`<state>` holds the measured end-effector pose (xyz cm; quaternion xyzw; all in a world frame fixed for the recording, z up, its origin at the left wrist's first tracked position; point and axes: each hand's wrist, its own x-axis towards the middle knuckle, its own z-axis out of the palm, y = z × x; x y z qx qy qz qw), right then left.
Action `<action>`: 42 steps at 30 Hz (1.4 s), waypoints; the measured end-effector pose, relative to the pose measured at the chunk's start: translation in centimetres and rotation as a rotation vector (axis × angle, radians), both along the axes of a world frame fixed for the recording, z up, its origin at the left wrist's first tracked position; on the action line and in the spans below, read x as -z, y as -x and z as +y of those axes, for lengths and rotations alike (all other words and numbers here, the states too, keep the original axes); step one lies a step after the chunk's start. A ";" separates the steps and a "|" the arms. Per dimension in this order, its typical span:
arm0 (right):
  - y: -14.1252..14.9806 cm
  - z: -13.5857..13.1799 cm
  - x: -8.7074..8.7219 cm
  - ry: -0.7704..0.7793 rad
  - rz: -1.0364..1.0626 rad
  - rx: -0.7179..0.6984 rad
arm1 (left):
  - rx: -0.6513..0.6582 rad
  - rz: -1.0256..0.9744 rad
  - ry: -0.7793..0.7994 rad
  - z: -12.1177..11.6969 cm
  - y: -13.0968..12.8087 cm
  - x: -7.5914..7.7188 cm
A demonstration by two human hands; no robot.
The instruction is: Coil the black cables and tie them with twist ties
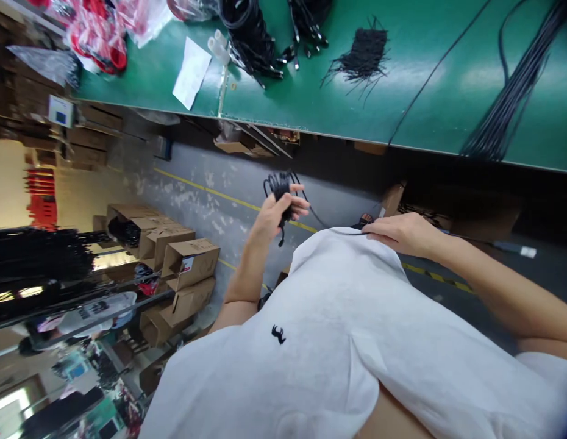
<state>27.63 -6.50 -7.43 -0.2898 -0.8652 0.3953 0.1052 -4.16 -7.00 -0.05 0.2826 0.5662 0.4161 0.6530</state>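
My left hand (pixel 271 216) is closed around a gathered coil of black cable (pixel 280 185), with its loops rising above the fingers and a short end hanging below. From that coil a single strand runs across the front of my white shirt to my right hand (pixel 405 235). The right fingers pinch this strand between thumb and fingertips. Both hands are held in the air in front of my body, short of the bench edge.
Along the top runs a green bench (pixel 425 116). On it lie a black cable bundle (pixel 516 97), a pile of short black ties (pixel 366 55), coiled cables (pixel 249 39), white paper (pixel 191 73) and red bagged items (pixel 98 36). Open cardboard boxes (pixel 189 262) stand on the left.
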 end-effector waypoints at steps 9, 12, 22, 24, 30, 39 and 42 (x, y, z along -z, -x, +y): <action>3.7 6.9 -5.2 0.146 0.227 0.185 | 0.530 -0.344 0.132 -2.3 -3.8 0.9; 3.0 8.0 -1.8 0.278 0.230 0.269 | 0.383 -0.451 0.138 -2.5 -3.7 0.1; -0.3 4.5 4.7 0.571 0.150 0.433 | -0.208 -0.426 0.179 -2.0 -0.8 -1.0; -0.3 3.8 4.7 0.566 0.137 0.456 | -0.148 -0.418 0.132 -1.9 -0.7 -1.1; -1.1 4.0 4.7 0.381 0.015 0.556 | 0.306 -0.206 0.069 -2.4 -0.8 -1.4; 3.9 3.3 -2.0 0.057 0.273 0.277 | 0.718 -0.185 0.044 -2.4 -2.7 -2.3; 7.5 3.8 -3.5 0.085 0.418 0.036 | 0.846 -0.250 0.112 -2.5 -3.6 -2.2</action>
